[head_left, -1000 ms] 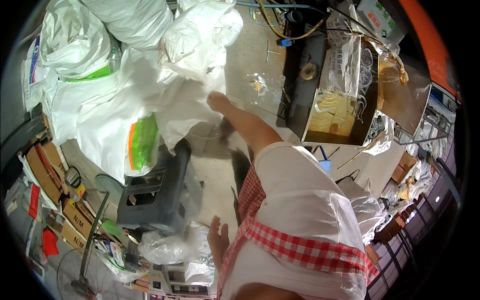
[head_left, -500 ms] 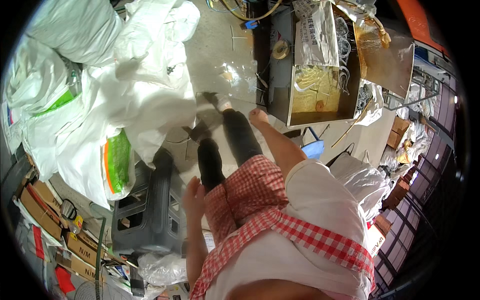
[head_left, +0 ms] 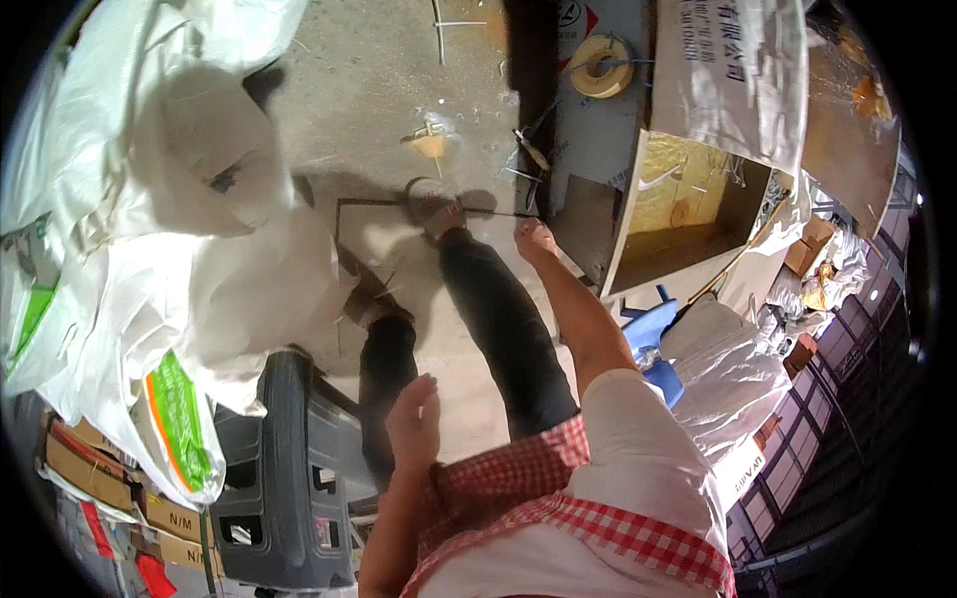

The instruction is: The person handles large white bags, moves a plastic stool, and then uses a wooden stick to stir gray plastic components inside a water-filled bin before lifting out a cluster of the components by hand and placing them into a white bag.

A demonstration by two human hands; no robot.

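Hands hang empty now: right hand [head_left: 535,239] swings forward, left hand [head_left: 414,424] open beside the crate [head_left: 274,468], having dropped from the sacks [head_left: 150,249].

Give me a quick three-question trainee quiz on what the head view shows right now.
1. True or false: the left hand grips a tool.
2. Which lies nearest the right hand? A) the open box B) the white sacks C) the grey crate
3. Fill in: a roll of tape rests on top of a ___ surface.

Key: 1 false, it is empty, fingers open. 2 A. 3 grey.
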